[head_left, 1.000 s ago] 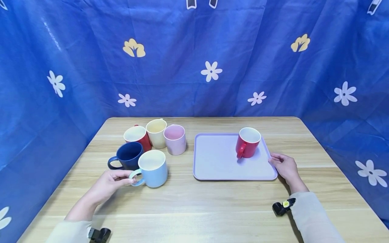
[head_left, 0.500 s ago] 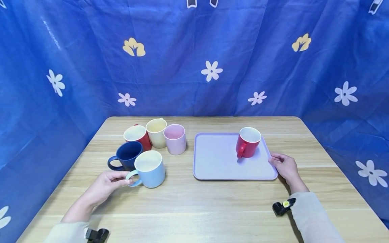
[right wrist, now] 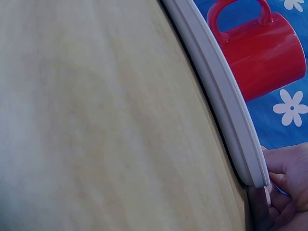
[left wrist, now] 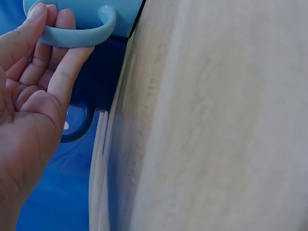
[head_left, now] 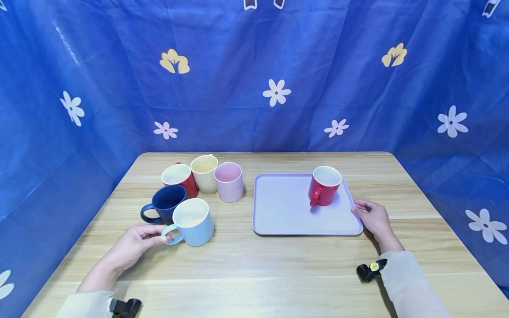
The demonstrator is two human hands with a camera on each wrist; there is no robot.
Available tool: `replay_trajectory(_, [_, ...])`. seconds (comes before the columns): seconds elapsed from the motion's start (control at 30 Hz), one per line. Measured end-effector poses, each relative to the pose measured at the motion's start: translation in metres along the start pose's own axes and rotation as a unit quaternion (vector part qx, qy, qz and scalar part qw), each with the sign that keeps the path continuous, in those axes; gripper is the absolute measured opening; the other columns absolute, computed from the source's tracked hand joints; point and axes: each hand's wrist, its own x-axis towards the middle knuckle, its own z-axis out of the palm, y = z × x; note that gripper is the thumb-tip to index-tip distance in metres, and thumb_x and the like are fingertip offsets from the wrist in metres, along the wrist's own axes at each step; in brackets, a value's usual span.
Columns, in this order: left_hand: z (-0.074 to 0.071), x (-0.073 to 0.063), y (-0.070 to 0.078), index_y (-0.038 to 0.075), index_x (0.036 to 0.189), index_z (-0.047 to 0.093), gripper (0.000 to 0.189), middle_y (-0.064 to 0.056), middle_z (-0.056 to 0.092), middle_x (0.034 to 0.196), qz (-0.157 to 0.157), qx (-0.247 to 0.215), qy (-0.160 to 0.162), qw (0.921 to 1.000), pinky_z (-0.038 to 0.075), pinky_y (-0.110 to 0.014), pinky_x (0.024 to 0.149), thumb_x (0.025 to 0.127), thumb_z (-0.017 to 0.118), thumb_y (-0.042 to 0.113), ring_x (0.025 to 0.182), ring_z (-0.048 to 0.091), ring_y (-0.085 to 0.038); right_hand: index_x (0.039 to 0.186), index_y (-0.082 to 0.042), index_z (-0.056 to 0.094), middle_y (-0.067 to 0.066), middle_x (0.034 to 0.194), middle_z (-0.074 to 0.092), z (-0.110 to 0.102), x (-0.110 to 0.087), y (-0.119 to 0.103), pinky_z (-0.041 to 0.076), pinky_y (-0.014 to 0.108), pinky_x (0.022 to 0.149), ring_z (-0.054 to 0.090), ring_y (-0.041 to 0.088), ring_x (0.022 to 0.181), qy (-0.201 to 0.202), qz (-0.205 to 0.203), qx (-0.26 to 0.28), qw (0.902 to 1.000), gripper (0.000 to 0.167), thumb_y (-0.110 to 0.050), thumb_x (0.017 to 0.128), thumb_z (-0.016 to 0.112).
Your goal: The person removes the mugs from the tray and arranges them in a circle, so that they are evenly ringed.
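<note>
My left hand [head_left: 133,247] pinches the handle of a light blue mug [head_left: 196,229] at the front of the mug group. In the left wrist view, thumb and fingers close round that pale blue handle [left wrist: 82,37]. Just behind stands a navy mug [head_left: 169,203], its handle pointing left. On the right, my right hand [head_left: 374,219] grips the right edge of a lilac tray [head_left: 282,205], thumb at the rim. One red mug [head_left: 328,194], white inside, stands upright on the tray with its handle toward me. The right wrist view shows the tray's edge [right wrist: 216,82] side-on.
Behind the navy mug are another red mug [head_left: 191,185], a cream mug [head_left: 207,179] and a pink mug [head_left: 231,191], standing close together. They all share a wood-grain table [head_left: 254,274], with a blue patterned curtain [head_left: 254,119] around its back and sides.
The light blue mug has shifted a little left with my left hand, overlapping more of the navy mug. My right hand, the tray and the red mug on it stay put.
</note>
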Motion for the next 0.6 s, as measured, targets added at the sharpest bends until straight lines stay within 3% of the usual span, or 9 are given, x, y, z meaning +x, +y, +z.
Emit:
replay_trajectory(0.4, [-0.0011,0.0000,-0.0049,-0.018,0.106,0.060,0.021,-0.005,0.071,0.090,-0.001,-0.026,-0.007,0.9996,0.051,-0.021,0.076,0.090,0.060,-0.004,0.086,0.065,-0.008,0.123,0.007,0.059,0.022,0.112,0.064,-0.0003,-0.0002,-0.0006,0.045,0.009,0.068,0.063,0.017,0.096,-0.001,0.003,-0.003,1.0000,0.039,-0.015,0.091,0.064])
replay_trajectory(0.6, [-0.0008,0.0011,-0.0067,-0.015,0.106,0.062,0.019,-0.010,0.071,0.092,-0.002,-0.038,-0.015,0.9992,0.052,-0.022,0.078,0.090,0.059,-0.005,0.088,0.066,-0.011,0.123,0.007,0.059,0.022,0.113,0.064,-0.0007,0.0000,0.0007,0.045,0.010,0.069,0.062,0.024,0.100,0.000,0.002,-0.008,1.0000,0.040,-0.016,0.091,0.063])
